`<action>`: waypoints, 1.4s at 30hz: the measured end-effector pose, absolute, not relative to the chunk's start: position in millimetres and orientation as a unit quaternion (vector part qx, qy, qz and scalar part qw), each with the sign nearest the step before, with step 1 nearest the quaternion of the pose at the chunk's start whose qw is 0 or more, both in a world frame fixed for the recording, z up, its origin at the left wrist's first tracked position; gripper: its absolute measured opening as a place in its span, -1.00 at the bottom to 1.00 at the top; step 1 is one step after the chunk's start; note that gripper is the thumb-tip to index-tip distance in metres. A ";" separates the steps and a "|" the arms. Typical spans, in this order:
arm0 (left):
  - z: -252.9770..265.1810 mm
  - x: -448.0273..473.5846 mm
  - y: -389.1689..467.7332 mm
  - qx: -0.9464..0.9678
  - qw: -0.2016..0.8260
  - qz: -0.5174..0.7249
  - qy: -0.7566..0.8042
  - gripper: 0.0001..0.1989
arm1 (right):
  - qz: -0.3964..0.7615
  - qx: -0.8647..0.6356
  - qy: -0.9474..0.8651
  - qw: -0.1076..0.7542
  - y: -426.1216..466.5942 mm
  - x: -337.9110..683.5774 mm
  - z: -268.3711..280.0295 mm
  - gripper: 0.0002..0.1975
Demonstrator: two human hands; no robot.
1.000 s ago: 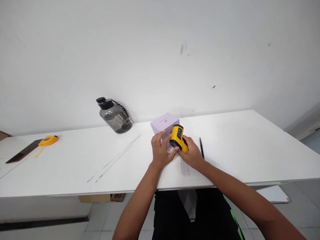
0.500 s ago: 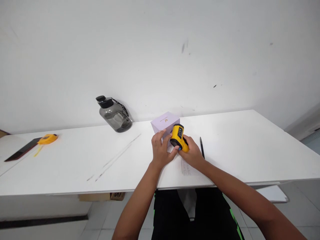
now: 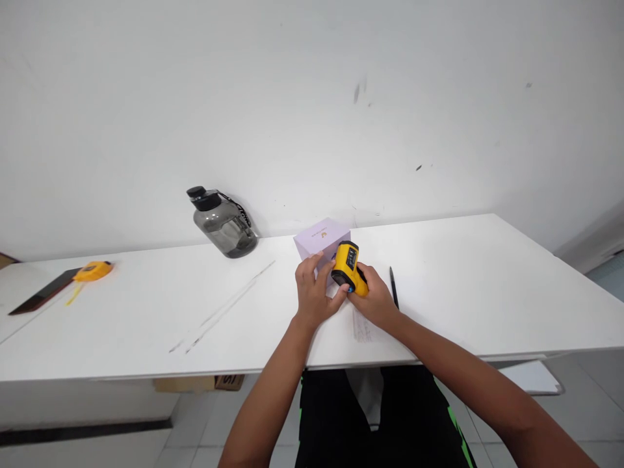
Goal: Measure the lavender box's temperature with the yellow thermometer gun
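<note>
A yellow and black infrared thermometer (image 3: 347, 259), shaped like a pistol with a dark label on its side, is held up over the table. My right hand (image 3: 375, 298) is closed round its handle. My left hand (image 3: 314, 289) has its thumb by a blue button at the near end and curved fingers against the left side. Just behind stands a lilac box (image 3: 322, 235) with a gold mark on top, its front partly hidden by my left hand and the thermometer. Under my right hand lies a sheet of paper with writing (image 3: 363, 330); a black pen (image 3: 394, 287) lies beside it.
On the white table (image 3: 463, 286), a grey water bottle (image 3: 224, 224) stands near the wall. Farther left, a yellow tape measure (image 3: 93, 271) touches a dark flat object (image 3: 46, 292). A cardboard box (image 3: 195, 383) is below the front edge.
</note>
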State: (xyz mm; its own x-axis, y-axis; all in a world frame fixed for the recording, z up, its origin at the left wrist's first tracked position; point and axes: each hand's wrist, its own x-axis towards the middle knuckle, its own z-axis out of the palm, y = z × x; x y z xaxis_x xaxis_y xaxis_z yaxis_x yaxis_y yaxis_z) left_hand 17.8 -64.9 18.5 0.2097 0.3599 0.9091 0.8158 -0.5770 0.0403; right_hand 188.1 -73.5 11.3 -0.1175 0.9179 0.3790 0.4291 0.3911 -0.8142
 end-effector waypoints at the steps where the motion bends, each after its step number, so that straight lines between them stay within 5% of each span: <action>1: 18.7 17.8 -64.9 -0.742 0.233 -0.489 -0.396 -0.49 | 0.266 -0.482 -0.698 0.457 -73.4 188.0 11.2 -0.46; 42: 22.0 18.2 -66.5 -0.746 0.228 -0.489 -0.391 -0.50 | 0.182 -0.485 -0.734 0.439 -72.2 191.0 9.9 -0.46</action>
State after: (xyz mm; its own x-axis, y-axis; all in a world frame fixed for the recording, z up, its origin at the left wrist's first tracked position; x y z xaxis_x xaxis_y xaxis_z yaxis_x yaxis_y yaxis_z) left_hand 18.2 -66.5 22.0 0.2162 0.3613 0.9070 0.8065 -0.5897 0.0426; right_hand 191.0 -72.2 9.9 -0.1428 0.8720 0.4682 0.5525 0.4627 -0.6933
